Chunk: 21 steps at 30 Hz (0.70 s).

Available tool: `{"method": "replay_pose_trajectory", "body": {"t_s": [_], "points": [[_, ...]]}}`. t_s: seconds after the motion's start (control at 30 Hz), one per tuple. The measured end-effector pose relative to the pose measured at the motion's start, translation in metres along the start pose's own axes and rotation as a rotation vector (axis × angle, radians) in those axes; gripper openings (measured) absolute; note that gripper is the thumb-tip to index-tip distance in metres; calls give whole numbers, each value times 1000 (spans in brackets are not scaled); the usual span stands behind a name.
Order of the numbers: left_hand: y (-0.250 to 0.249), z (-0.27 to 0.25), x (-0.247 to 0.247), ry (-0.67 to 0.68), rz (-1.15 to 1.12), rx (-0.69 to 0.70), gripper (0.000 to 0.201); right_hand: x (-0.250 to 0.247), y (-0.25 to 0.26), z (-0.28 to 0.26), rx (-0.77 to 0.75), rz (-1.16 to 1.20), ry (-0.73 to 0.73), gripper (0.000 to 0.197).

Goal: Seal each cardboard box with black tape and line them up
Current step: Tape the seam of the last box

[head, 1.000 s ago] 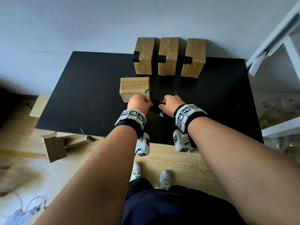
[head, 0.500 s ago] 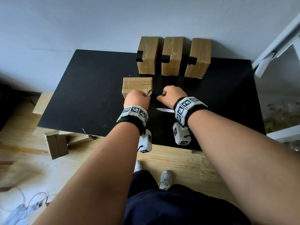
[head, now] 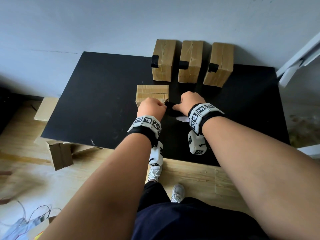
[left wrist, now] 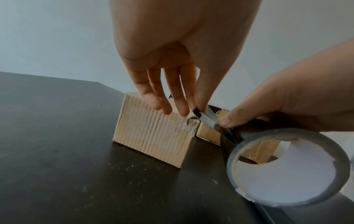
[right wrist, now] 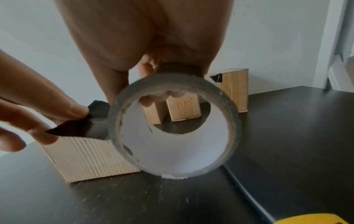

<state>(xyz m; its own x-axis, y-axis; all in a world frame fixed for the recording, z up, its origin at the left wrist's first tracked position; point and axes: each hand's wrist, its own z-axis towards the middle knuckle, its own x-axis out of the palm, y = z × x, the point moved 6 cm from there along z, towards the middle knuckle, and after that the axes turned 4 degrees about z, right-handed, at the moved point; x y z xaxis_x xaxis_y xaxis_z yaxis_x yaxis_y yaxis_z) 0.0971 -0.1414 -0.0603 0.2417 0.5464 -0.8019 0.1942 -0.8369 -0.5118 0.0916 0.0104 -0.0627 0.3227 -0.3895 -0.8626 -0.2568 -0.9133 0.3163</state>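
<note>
Black tape: our right hand [head: 188, 103] grips the roll [right wrist: 173, 127]; our left hand [head: 151, 109] pinches its free end [right wrist: 76, 128] just above the unsealed box [head: 152, 94]. Risks, we judge: strip folding onto itself, sticking to fingers, or landing crooked if pulled slack.

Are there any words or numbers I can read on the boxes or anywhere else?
Handwriting on the middle box in the back row: too blurred to read.
Small handwritten marks on a box behind the tape: too blurred to read.
Black-and-white square codes on the wristbands: patterns, not words.
Nothing else bears text.
</note>
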Motion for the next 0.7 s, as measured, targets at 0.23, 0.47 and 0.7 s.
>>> {"method": "replay_pose_trajectory", "body": {"t_s": [0.23, 0.47, 0.7], "points": [[4, 23, -8, -10, 57, -36, 45, -3, 13, 10, -23, -24, -42, 37], [4, 44, -3, 55, 60, -78, 49, -7, 21, 26, -59, -118, -68, 34], [5, 56, -1, 75, 32, -104, 40, -8, 23, 37, -48, -153, -49, 36]]}}
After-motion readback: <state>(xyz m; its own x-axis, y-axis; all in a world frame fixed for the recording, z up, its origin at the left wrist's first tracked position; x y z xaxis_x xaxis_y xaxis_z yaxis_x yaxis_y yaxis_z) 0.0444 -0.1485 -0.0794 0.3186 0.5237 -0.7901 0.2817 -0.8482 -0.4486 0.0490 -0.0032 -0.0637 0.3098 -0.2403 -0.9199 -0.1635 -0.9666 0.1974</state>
